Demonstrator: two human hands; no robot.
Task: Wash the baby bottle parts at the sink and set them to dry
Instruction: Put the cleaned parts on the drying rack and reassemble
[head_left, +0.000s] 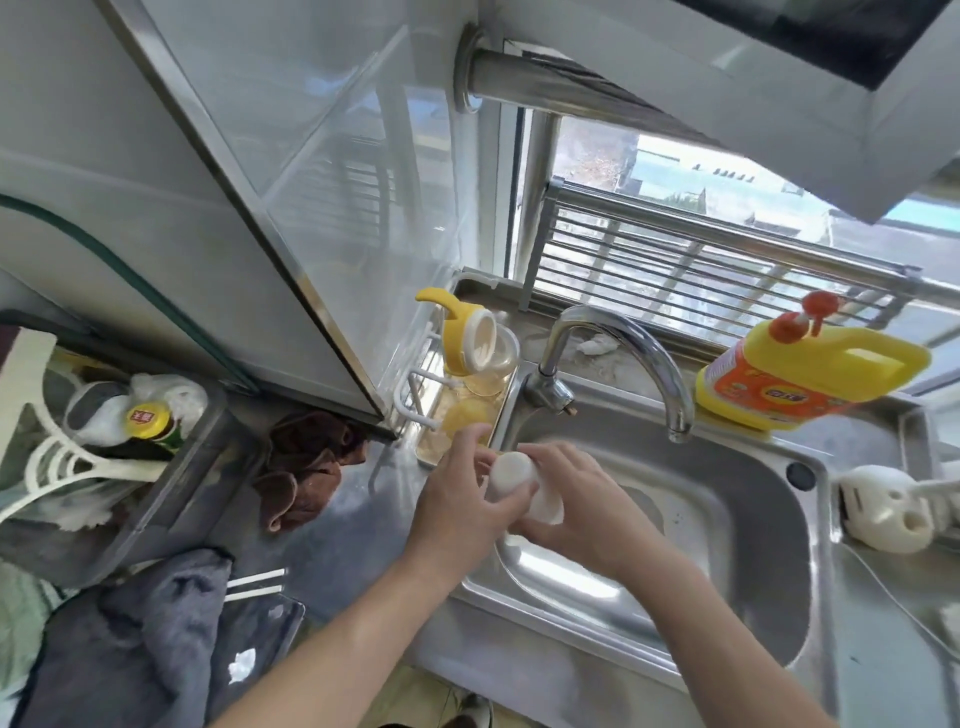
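- Far left: grey plastic bin (171, 499) on the surface, holding a white plastic rack (67, 462) and a dark bottle with a yellow cap (148, 418).
- Front left, below the bin: crumpled blue-grey cloth (140, 639).
- Right of the bin: brown rag (306, 467), bunched on the steel surface (363, 545).
- Against the sink's left rim: small metal drying tray (506, 395) with a white wire stand (415, 384). A yellow handled bottle collar with a white cap (460, 338) sits tilted on the stand. Clear round parts (485, 382) lie under it in the tray.
- Left hand (462, 499): fingers curled round the upper end of a milky-white rounded bottle part (511, 475).
- Right hand (576, 499): wrapped round the lower end of the same part. Hands together, both clamped on it, over the left edge of the stainless steel sink basin (727, 519), just in front of the tray.
- Chrome gooseneck tap (623, 353) behind the hands, spout ending to their right.
- Yellow detergent jug with red pump (800, 374) on the sink's back ledge, right of the tap.
- Far right: white holed sponge-like object (883, 504) on the sink's right rim; can't tell what it is.
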